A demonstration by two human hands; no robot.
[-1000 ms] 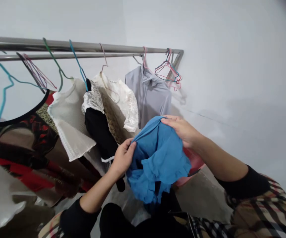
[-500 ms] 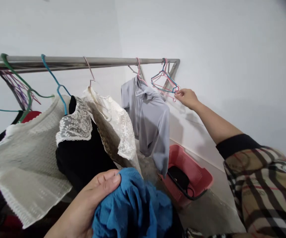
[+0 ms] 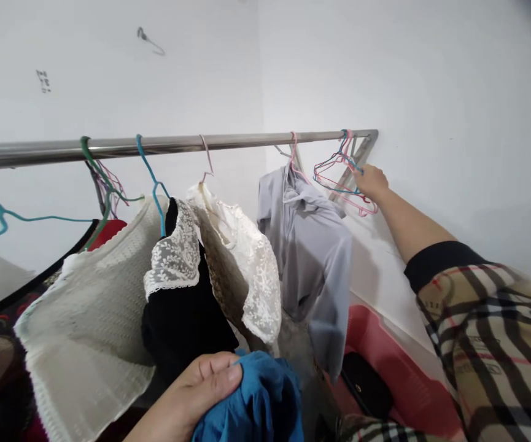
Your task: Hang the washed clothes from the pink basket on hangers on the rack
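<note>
A bunched blue cloth garment (image 3: 258, 399) is gripped in my left hand (image 3: 212, 380), thumb on top, at the bottom of the view. Its lower part runs out of frame. My right hand (image 3: 372, 182) reaches to the far end of the metal rail (image 3: 247, 140), fingers closed on the corner of a blue wire hanger (image 3: 354, 164). That hanger still hooks over the rail, in a cluster with pink and red hangers (image 3: 361, 210). Left of this cluster, a grey long-sleeved top (image 3: 309, 239) hangs from a pink hanger.
Nearer along the rail hang a white lace top (image 3: 263, 288), a black top with lace collar (image 3: 182, 325) and a cream knit garment (image 3: 90, 331). Below the grey top stands a red plastic basket (image 3: 412, 380) holding a black item (image 3: 366, 383). White walls close the corner.
The view has shifted, so the rail and clothes appear lower and farther right. My right hand has moved from the hangers' lower corner to a higher grip on the blue one. My left keeps its garment.
</note>
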